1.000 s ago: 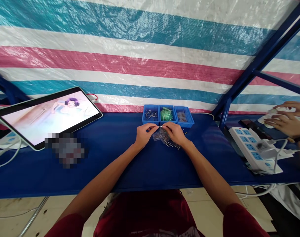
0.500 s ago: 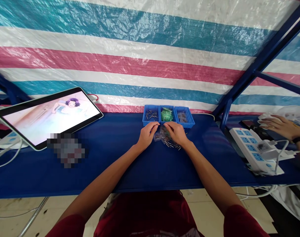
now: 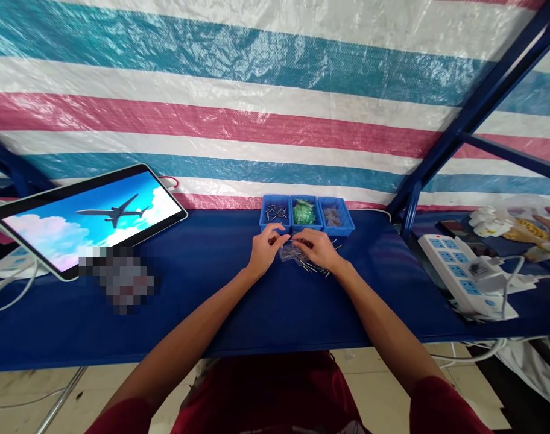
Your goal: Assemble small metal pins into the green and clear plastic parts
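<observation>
Poised by metal pins (image 3: 309,266) near the middle blue bin (image 3: 297,227) with left hand (image 3: 263,249) and right hand (image 3: 321,246) in grip of unclear opening and contents.

1. Extended the left forearm (image 3: 202,331) and the right forearm (image 3: 379,319) forward, both angled inward from below.
2. Held the left wrist (image 3: 251,274) and the right wrist (image 3: 346,265) nearly in line with the forearms, farther apart than the fingertips.
3. Set the left hand (image 3: 263,251) just beside the right hand (image 3: 320,247), fingertips facing across a narrow gap.
4. Curled the left index finger (image 3: 277,226) over the left thumb (image 3: 281,241), leaving a small space between.
5. Bent the right fingers (image 3: 305,236) inward, back of the hand uppermost.
6. Showed the right fingertips too small to judge for contact.
</observation>
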Available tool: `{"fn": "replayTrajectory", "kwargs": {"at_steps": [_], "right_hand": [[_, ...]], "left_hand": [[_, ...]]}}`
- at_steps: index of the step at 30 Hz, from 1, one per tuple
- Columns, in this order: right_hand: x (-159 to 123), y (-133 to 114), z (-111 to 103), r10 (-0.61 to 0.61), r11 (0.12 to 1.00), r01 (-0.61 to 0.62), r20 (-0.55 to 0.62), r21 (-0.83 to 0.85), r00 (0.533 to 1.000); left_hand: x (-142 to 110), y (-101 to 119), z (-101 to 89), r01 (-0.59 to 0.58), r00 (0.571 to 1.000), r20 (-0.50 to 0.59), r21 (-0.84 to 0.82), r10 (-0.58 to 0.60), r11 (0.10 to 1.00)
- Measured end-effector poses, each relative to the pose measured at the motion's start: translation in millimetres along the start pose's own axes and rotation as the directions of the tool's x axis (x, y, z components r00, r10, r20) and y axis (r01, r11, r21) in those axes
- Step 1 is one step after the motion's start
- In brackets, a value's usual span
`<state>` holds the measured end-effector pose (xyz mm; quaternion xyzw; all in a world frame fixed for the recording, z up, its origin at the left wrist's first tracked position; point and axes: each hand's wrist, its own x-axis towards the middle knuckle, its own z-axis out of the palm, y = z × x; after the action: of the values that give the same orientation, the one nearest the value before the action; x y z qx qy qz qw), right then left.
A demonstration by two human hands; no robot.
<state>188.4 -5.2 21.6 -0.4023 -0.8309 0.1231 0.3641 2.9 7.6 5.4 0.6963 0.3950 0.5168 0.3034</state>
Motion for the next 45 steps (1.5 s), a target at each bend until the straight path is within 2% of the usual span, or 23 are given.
{"fn": "replayTrajectory", "kwargs": {"at_steps": [8,14,17,21,24,26,29,32,33,34,36,38,39,41,45], "right_hand": [[0,-1,0,-0.034,0.999,0.034,0.009,0.009,0.999],[-1,4,2,-0.002,1.000,0.004,-0.102,0.018,0.995],[-1,4,2,0.017,1.000,-0.016,-0.110,0.011,0.994],[3,1,-1,0.059,0.998,-0.061,-0.152,-0.006,0.987],[10,3,-7,0.095,0.994,-0.107,-0.238,-0.037,0.967],[15,7,-11,0.105,0.988,-0.131,-0.254,-0.085,0.961],[20,15,-16,0.109,0.981,-0.137,-0.197,-0.136,0.974],[17,19,-15,0.105,0.981,-0.126,-0.144,-0.146,0.984],[15,20,-14,0.103,0.981,-0.123,-0.134,-0.148,0.986],[12,20,-13,0.102,0.981,-0.121,-0.125,-0.152,0.987],[7,18,-10,0.101,0.979,-0.118,-0.107,-0.164,0.989],[3,16,-8,0.100,0.978,-0.115,-0.095,-0.171,0.990],[2,15,-8,0.098,0.979,-0.113,-0.095,-0.172,0.991],[0,13,-6,0.092,0.980,-0.107,-0.096,-0.170,0.991],[-3,14,-4,0.083,0.983,-0.098,-0.100,-0.156,0.992]], "left_hand": [[-2,2,0.2,0.002,1.000,0.007,-0.011,-0.002,1.000],[-1,4,0.5,-0.008,1.000,-0.004,-0.041,0.008,0.999],[-1,3,0.6,-0.034,0.999,-0.011,-0.021,0.034,0.999],[5,7,-3.6,-0.094,0.989,-0.112,0.052,0.100,0.994],[24,9,-8.8,-0.160,0.953,-0.223,0.204,0.205,0.966],[40,7,-11.7,-0.182,0.937,-0.238,0.294,0.256,0.938],[55,3,-15.1,-0.172,0.955,-0.162,0.382,0.249,0.908],[46,0,-18.1,-0.164,0.975,-0.057,0.460,0.214,0.873],[40,0,-19.0,-0.191,0.979,0.030,0.462,0.200,0.866],[32,-1,-19.8,-0.233,0.970,0.165,0.445,0.177,0.865],[18,-2,-20.8,-0.315,0.900,0.418,0.421,0.126,0.851],[10,-6,-21.0,-0.397,0.820,0.563,0.427,0.105,0.812],[9,-8,-20.9,-0.430,0.794,0.599,0.436,0.101,0.790],[9,-13,-20.8,-0.472,0.769,0.631,0.451,0.104,0.758],[14,-21,-21.4,-0.520,0.769,0.618,0.454,0.164,0.724]]}}
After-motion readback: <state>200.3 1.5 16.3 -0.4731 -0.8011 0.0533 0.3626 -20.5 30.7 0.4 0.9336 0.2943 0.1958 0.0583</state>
